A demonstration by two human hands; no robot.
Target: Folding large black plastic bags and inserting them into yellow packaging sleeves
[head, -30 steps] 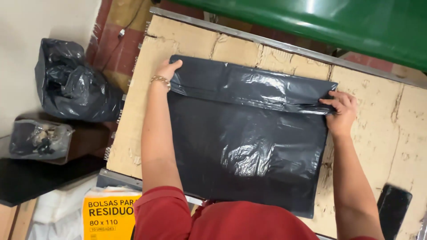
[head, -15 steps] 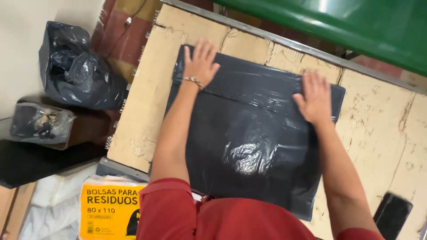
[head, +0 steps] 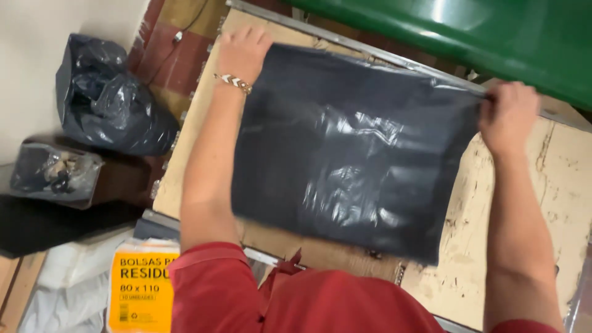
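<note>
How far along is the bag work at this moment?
Done: black bag lies spread flat on the worn table. In hand: left hand and right hand each grip a far corner. Left: the near edge still lies unfolded by the red shirt.

Red short-sleeved shirt [head: 296, 296] filling the lower frame, sleeves ending above the elbows, both forearms bare, left hand [head: 243, 52] with a woven bracelet [head: 233, 82] at the wrist — white and dark chevron pattern — right hand [head: 509, 117] without jewellery, wrist unadorned.
</note>
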